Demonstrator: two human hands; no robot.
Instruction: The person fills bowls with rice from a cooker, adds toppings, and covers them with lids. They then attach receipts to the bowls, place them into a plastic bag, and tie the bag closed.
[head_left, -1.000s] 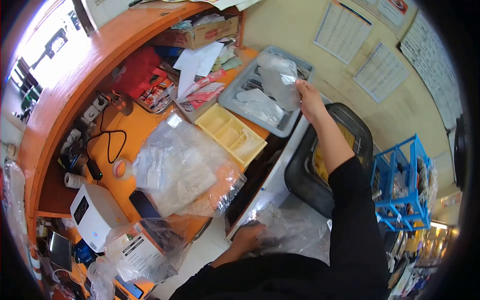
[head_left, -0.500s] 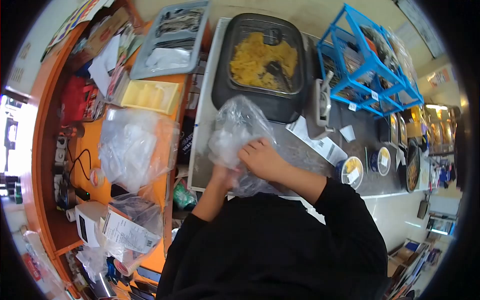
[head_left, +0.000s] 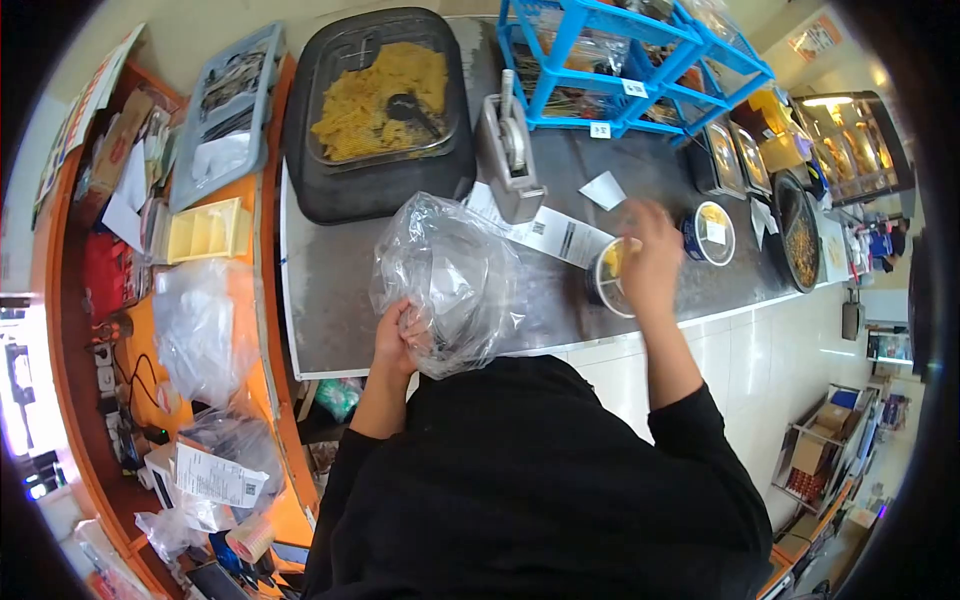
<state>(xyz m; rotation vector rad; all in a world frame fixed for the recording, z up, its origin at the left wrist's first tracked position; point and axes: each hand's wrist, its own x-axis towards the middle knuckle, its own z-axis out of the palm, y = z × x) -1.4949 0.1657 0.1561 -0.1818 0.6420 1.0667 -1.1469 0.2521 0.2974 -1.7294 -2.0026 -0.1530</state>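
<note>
Clear plastic bag (head_left: 450,280), bunched at its mouth in the closed fingers of the left hand (head_left: 393,345), likely to hold it puffed open, stands crinkled and glossy at the near edge of the surface (head_left: 330,295), while the blurred right hand (head_left: 648,262) covers a round tub (head_left: 603,285), grip unclear.

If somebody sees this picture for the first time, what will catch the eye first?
First the big clear plastic bag, puffed up in the middle of the grey counter and gripped at its lower edge by the left hand. Next come the black tray of yellow food behind it, and the blurred right hand over a small round bowl to the right.
</note>
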